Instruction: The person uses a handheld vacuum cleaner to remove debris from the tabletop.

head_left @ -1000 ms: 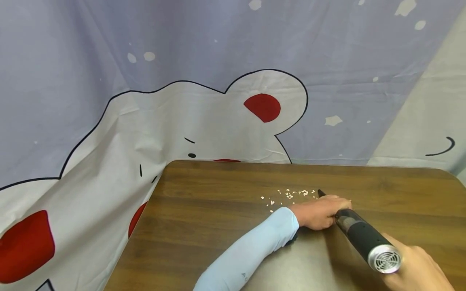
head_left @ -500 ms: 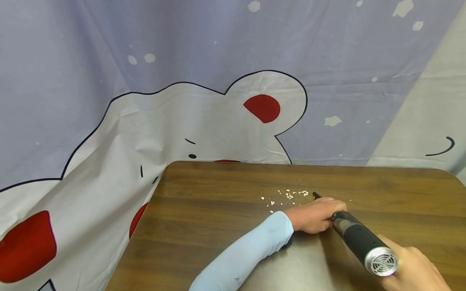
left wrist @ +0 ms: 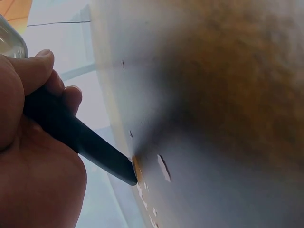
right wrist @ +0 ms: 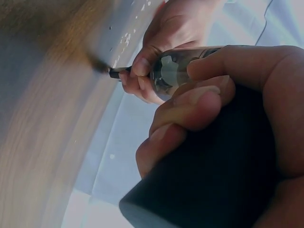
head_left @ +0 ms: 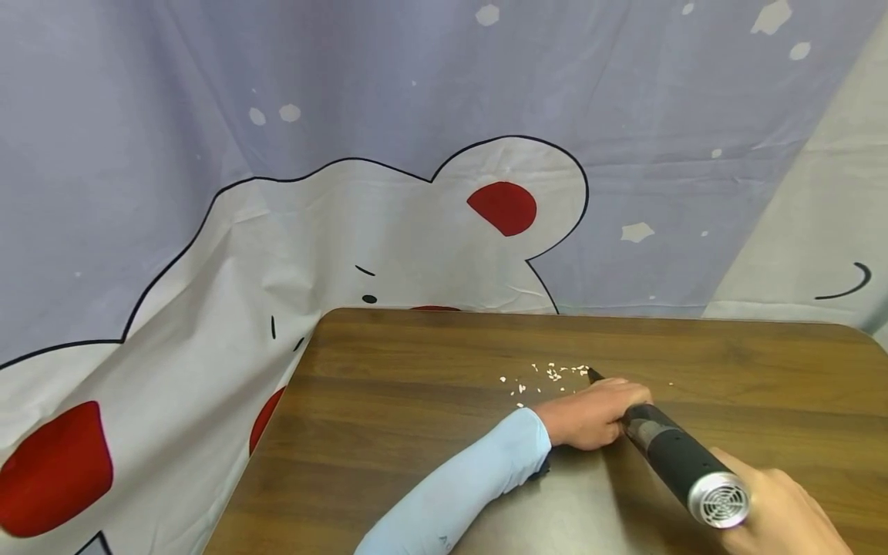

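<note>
A black handheld vacuum (head_left: 676, 462) with a silver grilled rear end lies slanted over the brown wooden table (head_left: 416, 401). My right hand (head_left: 777, 512) grips its thick body (right wrist: 223, 185) at the lower right. My left hand (head_left: 597, 412), in a light blue sleeve, curls round the slim black nozzle (left wrist: 80, 137) near its front. The nozzle tip (head_left: 592, 375) touches the table at the right end of a scatter of small white crumbs (head_left: 548, 374). In the left wrist view the tip sits right by a few crumbs (left wrist: 163, 167).
A hanging cloth (head_left: 388, 193) printed with a white bear and red patches covers the background behind and left of the table. The table's left edge (head_left: 267, 432) and far edge (head_left: 555, 314) are in view. One stray crumb (head_left: 670, 383) lies right of the nozzle.
Both hands and the vacuum have slid a little to the left, bringing the nozzle tip up against the right end of the crumbs. Fewer crumbs show at that end.
</note>
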`<state>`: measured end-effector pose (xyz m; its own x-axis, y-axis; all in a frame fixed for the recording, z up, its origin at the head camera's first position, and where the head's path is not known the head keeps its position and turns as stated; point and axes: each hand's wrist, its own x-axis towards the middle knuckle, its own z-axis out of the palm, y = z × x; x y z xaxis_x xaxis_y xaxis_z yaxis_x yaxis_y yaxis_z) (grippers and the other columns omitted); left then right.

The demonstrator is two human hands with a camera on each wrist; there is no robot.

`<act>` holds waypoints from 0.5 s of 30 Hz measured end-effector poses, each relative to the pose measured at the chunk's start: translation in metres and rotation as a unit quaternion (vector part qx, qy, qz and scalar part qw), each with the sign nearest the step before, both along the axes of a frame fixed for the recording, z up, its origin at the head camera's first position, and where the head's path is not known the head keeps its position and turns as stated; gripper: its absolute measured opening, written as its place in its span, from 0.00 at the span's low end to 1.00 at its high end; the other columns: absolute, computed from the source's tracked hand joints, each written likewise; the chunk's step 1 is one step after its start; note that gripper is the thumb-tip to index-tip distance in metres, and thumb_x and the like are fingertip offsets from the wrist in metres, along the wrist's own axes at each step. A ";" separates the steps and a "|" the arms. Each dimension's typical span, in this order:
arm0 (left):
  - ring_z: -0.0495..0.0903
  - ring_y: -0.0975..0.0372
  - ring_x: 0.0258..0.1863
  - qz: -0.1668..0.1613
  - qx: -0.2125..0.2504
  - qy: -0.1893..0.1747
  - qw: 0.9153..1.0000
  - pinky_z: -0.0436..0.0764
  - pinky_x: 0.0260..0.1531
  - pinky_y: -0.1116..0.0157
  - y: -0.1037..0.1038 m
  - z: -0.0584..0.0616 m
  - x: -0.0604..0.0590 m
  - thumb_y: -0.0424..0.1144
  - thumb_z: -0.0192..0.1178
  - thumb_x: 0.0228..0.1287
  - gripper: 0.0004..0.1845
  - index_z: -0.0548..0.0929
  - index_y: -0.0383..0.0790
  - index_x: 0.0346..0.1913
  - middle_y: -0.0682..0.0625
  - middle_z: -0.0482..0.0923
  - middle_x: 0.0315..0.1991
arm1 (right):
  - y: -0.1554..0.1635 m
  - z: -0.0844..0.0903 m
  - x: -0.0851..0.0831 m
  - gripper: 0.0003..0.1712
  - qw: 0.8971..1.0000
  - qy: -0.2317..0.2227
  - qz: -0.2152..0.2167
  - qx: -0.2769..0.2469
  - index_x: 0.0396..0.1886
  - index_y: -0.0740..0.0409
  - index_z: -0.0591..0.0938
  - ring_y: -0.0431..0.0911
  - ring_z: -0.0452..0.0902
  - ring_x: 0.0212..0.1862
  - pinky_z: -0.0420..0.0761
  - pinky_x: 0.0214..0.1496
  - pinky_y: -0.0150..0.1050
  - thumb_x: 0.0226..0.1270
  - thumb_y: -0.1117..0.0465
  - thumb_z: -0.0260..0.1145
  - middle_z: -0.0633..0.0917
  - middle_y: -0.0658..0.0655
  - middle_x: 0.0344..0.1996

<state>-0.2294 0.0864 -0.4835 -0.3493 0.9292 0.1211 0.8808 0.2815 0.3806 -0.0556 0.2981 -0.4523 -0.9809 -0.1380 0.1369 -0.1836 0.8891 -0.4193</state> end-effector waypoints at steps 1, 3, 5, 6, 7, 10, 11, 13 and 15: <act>0.72 0.70 0.53 0.003 -0.002 -0.001 1.000 0.60 0.65 0.80 -0.001 0.000 0.000 0.27 0.62 0.66 0.18 0.76 0.47 0.54 0.59 0.76 0.48 | -0.001 0.000 0.000 0.26 1.000 -0.002 0.001 -0.001 0.48 0.43 0.83 0.32 0.73 0.26 0.72 0.26 0.44 0.48 0.63 0.83 0.84 0.38 0.24; 0.72 0.70 0.53 0.007 -0.004 -0.003 1.000 0.60 0.65 0.80 -0.004 0.000 0.001 0.27 0.62 0.66 0.17 0.75 0.48 0.53 0.59 0.76 0.48 | -0.003 0.000 -0.001 0.25 1.000 -0.003 0.002 0.000 0.47 0.42 0.83 0.32 0.74 0.26 0.72 0.26 0.44 0.50 0.61 0.83 0.83 0.37 0.24; 0.72 0.70 0.53 0.009 -0.005 -0.003 1.000 0.60 0.65 0.80 -0.005 -0.001 0.001 0.27 0.62 0.66 0.17 0.75 0.48 0.53 0.59 0.76 0.47 | -0.004 0.000 -0.001 0.24 1.000 -0.002 0.002 0.001 0.46 0.41 0.83 0.32 0.73 0.26 0.71 0.26 0.43 0.51 0.60 0.83 0.83 0.37 0.23; 0.72 0.70 0.53 0.009 -0.004 -0.003 1.000 0.59 0.66 0.80 -0.006 -0.001 0.001 0.27 0.62 0.66 0.17 0.75 0.48 0.53 0.59 0.76 0.47 | -0.005 -0.001 -0.001 0.24 1.000 0.000 0.004 0.001 0.46 0.41 0.83 0.32 0.73 0.26 0.71 0.25 0.43 0.51 0.59 0.84 0.83 0.38 0.23; 0.72 0.70 0.53 0.009 -0.004 -0.004 1.000 0.59 0.66 0.80 -0.007 -0.001 0.001 0.27 0.62 0.66 0.17 0.75 0.48 0.53 0.59 0.76 0.47 | -0.005 -0.001 -0.001 0.24 1.000 0.002 0.007 0.000 0.46 0.41 0.83 0.32 0.73 0.26 0.71 0.25 0.44 0.51 0.59 0.84 0.83 0.38 0.23; 0.72 0.70 0.53 0.010 0.000 -0.004 1.000 0.59 0.67 0.80 -0.010 0.000 0.002 0.27 0.62 0.66 0.17 0.75 0.48 0.53 0.59 0.76 0.47 | -0.007 -0.001 -0.002 0.25 1.000 0.015 0.013 0.004 0.46 0.41 0.83 0.31 0.72 0.25 0.71 0.25 0.41 0.49 0.59 0.84 0.83 0.37 0.23; 0.72 0.70 0.53 0.011 0.002 -0.004 1.000 0.59 0.67 0.80 -0.011 0.000 0.002 0.27 0.62 0.66 0.17 0.75 0.48 0.52 0.59 0.76 0.47 | -0.007 -0.001 -0.002 0.25 1.000 0.017 0.014 0.005 0.46 0.42 0.83 0.31 0.73 0.25 0.71 0.25 0.41 0.49 0.59 0.84 0.83 0.37 0.23; 0.72 0.70 0.53 0.013 0.004 -0.007 1.000 0.59 0.66 0.80 -0.012 0.001 0.002 0.27 0.62 0.66 0.17 0.76 0.48 0.52 0.59 0.76 0.47 | -0.008 -0.001 -0.003 0.26 0.999 0.024 0.019 0.008 0.47 0.42 0.84 0.30 0.73 0.25 0.71 0.25 0.40 0.47 0.59 0.85 0.84 0.37 0.23; 0.72 0.70 0.52 0.015 0.007 -0.008 1.000 0.60 0.65 0.80 -0.014 0.001 0.002 0.26 0.62 0.65 0.17 0.76 0.48 0.52 0.59 0.77 0.47 | -0.009 -0.002 -0.004 0.27 0.999 0.033 0.023 0.009 0.47 0.42 0.84 0.30 0.72 0.25 0.71 0.25 0.39 0.46 0.60 0.85 0.84 0.36 0.23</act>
